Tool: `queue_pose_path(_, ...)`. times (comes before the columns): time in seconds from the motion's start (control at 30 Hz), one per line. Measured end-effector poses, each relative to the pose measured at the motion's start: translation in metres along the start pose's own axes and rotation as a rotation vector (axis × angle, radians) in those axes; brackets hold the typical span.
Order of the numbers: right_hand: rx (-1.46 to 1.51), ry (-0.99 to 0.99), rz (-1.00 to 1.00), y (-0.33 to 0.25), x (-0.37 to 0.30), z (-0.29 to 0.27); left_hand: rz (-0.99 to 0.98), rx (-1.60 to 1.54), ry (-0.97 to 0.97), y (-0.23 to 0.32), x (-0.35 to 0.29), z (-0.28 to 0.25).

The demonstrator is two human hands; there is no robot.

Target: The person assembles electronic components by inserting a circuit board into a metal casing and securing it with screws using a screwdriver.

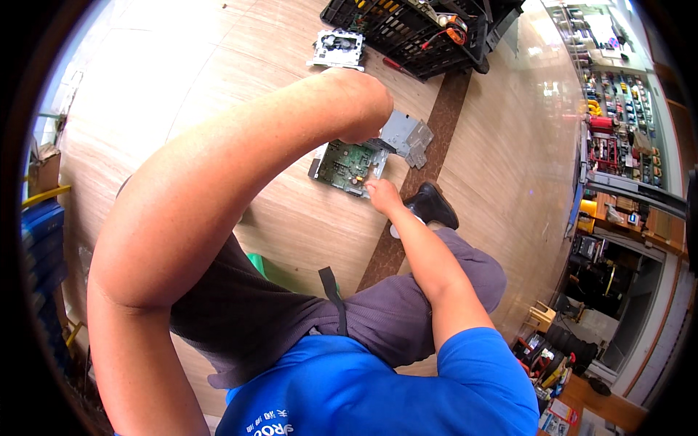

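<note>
An opened electronic unit lies on the floor in front of me, its green circuit board (350, 164) bare inside a metal case. My right hand (382, 195) grips the near right edge of this unit between thumb and fingers. Over the unit's far edge is my left hand (369, 107), curled closed with the back of the hand up. Its fingertips and whatever they hold are hidden. Beside that hand, to the right, a grey sheet-metal plate (404, 136) sticks out; I cannot tell whether it is joined to the case.
Beyond my left hand lies a white and black drive mechanism (339, 50). A black plastic crate (407, 33) of tools stands farther back, a red-handled screwdriver (393, 65) by it. My black shoe (432, 206) is right of the unit. Stocked shelves (618, 109) stand far right.
</note>
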State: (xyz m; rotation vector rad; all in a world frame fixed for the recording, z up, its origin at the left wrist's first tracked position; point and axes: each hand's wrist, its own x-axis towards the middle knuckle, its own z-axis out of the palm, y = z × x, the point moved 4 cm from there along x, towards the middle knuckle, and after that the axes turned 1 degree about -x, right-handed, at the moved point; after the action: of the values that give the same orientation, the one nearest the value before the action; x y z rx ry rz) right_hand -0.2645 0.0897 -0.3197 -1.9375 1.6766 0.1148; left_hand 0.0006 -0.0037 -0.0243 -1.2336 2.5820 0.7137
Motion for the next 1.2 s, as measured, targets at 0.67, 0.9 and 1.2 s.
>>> queue_pose_path(0.67, -0.008, 0.057, 0.083, -0.008, -0.007, -0.017, -0.015, 0.013, -0.013, 0.0, 0.001, 0.0)
queue_pose_path(0.9, 0.048, 0.05, -0.049, -0.003, -0.002, -0.009, 0.0, 0.008, 0.025, -0.001, 0.0, 0.002)
queue_pose_path(1.2, -0.075, -0.011, 0.177, -0.005, -0.001, -0.013, 0.001, 0.014, 0.0, -0.002, 0.001, 0.003)
